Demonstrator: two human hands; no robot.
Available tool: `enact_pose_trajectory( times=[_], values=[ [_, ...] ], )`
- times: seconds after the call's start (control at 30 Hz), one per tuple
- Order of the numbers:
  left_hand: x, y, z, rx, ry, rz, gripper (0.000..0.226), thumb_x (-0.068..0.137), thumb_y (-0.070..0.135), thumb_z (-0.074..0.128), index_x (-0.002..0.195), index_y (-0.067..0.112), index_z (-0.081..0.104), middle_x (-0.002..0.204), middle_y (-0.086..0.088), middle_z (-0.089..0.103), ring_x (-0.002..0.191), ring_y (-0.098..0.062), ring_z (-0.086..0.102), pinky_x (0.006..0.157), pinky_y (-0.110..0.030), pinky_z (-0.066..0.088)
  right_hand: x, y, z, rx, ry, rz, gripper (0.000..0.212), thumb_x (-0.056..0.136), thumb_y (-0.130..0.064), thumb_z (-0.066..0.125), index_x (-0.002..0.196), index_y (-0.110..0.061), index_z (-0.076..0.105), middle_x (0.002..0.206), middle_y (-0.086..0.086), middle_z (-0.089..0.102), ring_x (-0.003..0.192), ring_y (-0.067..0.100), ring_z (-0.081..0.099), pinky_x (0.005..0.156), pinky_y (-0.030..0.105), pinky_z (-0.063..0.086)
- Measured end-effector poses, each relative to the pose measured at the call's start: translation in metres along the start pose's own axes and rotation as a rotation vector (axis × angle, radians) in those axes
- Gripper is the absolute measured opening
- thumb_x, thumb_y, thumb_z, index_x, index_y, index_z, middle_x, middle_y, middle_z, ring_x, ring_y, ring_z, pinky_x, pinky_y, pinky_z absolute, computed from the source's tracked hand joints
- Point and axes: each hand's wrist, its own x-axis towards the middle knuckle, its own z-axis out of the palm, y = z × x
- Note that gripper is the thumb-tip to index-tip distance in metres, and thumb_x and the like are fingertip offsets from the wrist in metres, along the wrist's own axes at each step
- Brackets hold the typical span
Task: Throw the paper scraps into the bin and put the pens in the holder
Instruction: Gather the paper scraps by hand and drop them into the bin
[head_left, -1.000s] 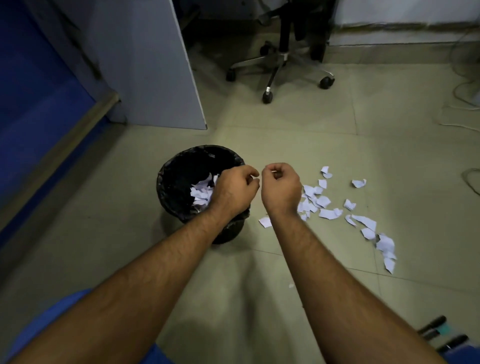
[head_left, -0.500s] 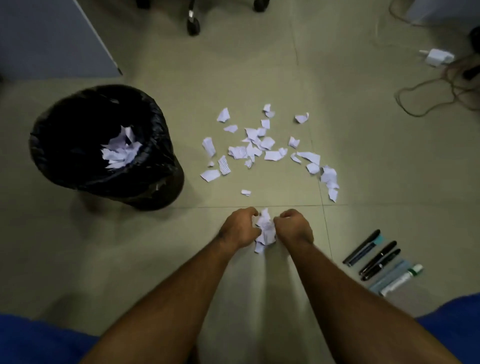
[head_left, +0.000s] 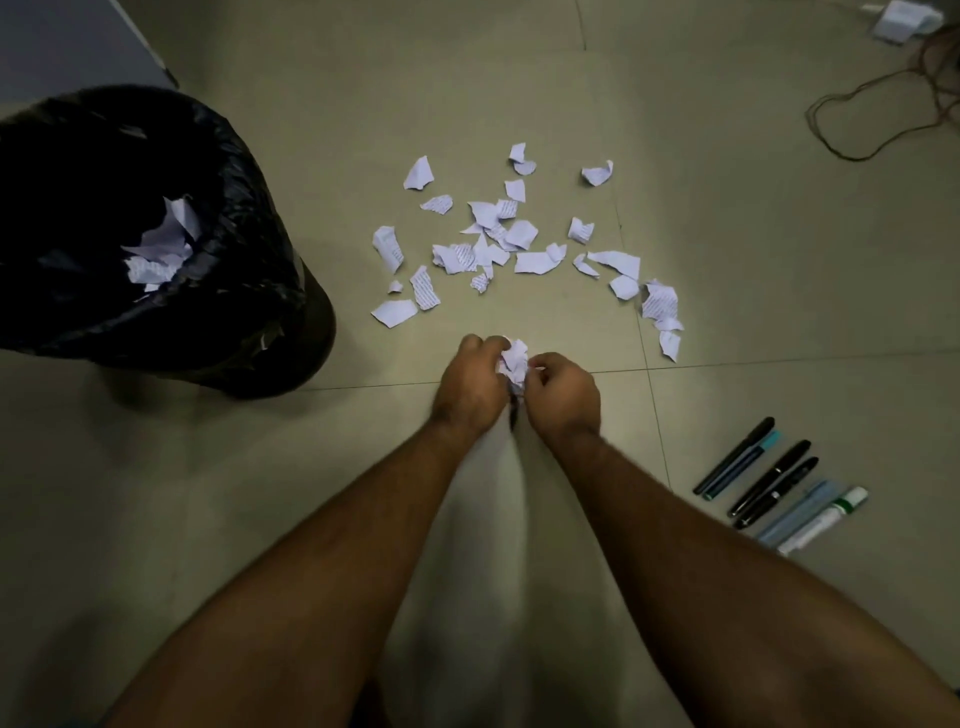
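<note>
Both hands meet low over the tiled floor, just in front of a scatter of white paper scraps (head_left: 519, 244). My left hand (head_left: 470, 387) and my right hand (head_left: 563, 397) together clutch a bunch of paper scraps (head_left: 514, 361) between their fingers. The bin (head_left: 223, 332), lined with a black bag and holding scraps, stands to the left of my hands. Several pens and markers (head_left: 774, 486) lie side by side on the floor to the right of my right forearm. No pen holder is visible.
A grey panel corner (head_left: 83, 47) sits at the top left behind the bin. A tangle of cable (head_left: 878, 114) and a white adapter (head_left: 901, 18) lie at the top right. Tiled floor surrounds everything.
A second ago my hands were raised beside the bin; the view then tilted down. In the last half second my hands have moved slightly forward, bunching the scraps tighter.
</note>
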Motion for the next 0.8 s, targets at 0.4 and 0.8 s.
enact_pose_trajectory(
  times=[0.4,0.8],
  values=[
    [0.012,-0.028,-0.019,0.117,0.208,-0.126,0.036,0.082,0.003,0.048,0.111,0.012,0.066,0.111,-0.011,0.059,0.106,-0.031,0.055,0.088,-0.039,0.047,0.052,0.03,-0.005,-0.297,0.244,-0.228,0.027,0.082,-0.023,0.064,0.107,-0.016,0.071,0.111,0.008,0.066,0.106,0.033,0.059,0.088,0.041,0.045],
    [0.092,-0.027,-0.028,0.231,0.548,-0.093,0.039,0.074,0.024,0.06,0.112,0.015,0.062,0.109,-0.01,0.061,0.102,-0.032,0.058,0.084,-0.04,0.044,0.107,0.037,0.007,-0.565,0.137,-0.455,0.068,0.097,-0.05,0.044,0.149,-0.007,0.039,0.158,0.017,0.034,0.149,0.033,0.026,0.12,0.044,0.022]
  ],
)
